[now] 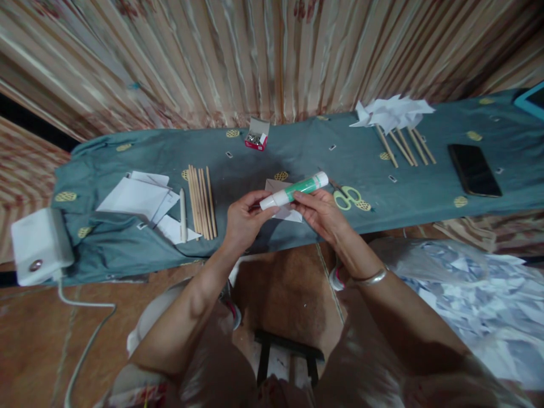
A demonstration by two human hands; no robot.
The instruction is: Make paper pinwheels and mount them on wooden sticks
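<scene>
Several pineapple prints on teal cloth (297,148); pleated curtain (272,62) behind.

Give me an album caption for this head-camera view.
Two hands hold a green-and-white glue tube above paper, beside green-handled scissors.
</scene>
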